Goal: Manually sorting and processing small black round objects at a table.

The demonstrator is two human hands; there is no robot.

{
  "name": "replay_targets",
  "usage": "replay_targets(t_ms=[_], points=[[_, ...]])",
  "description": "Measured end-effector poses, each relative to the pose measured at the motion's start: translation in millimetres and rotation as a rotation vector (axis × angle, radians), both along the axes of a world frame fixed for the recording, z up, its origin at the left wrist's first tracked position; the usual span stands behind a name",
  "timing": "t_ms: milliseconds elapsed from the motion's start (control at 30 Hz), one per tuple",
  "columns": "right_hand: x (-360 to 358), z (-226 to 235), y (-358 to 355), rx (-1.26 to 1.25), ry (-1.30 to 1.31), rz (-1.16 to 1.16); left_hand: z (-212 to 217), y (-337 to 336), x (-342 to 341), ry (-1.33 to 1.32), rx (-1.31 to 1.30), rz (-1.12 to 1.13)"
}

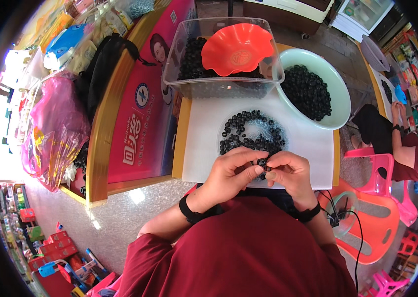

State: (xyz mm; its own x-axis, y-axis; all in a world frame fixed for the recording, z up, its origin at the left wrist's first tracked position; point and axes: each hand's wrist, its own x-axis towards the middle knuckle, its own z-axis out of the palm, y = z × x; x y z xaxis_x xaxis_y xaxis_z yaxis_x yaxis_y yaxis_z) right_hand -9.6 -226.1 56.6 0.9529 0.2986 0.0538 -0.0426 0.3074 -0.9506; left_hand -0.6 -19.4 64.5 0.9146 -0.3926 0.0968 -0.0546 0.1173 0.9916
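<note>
Here, the left hand (231, 171) tightly pinches a bead (261, 162) at the plate's (255, 130) near edge, the right hand's (291, 174) narrow grip alongside, contents unclear.

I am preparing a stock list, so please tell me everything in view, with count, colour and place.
Table: one, white top, centre.
Plate: one, clear, on table.
Beads: too many to count, black, in plate, bin and basin.
Bin: one, clear, table's far left.
Bowl: one, red, in bin.
Basin: one, pale green, table's far right.
Panel: one, pink, left of table.
Bags: several, mixed colours, left.
Seats: several, orange and pink, right.
Co-worker: at least one, dark red top, far right.
Left hand: one, bare, at a bead.
Right hand: one, bare, beside left.
</note>
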Motion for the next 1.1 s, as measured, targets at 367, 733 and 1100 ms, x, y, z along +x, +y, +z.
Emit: replay_targets(t_ms=[367, 733, 1100], points=[[-5, 0, -2, 0.025, -0.079, -0.066, 0, -4, -6, -0.044, 0.014, -0.049], [-10, 2, 0, -0.031, -0.122, -0.069, 4, -7, -7, -0.305, 0.198, 0.054], [-22, 20, 2, -0.377, -0.306, -0.127, 4, -5, -10, -0.430, 0.262, 0.093]])
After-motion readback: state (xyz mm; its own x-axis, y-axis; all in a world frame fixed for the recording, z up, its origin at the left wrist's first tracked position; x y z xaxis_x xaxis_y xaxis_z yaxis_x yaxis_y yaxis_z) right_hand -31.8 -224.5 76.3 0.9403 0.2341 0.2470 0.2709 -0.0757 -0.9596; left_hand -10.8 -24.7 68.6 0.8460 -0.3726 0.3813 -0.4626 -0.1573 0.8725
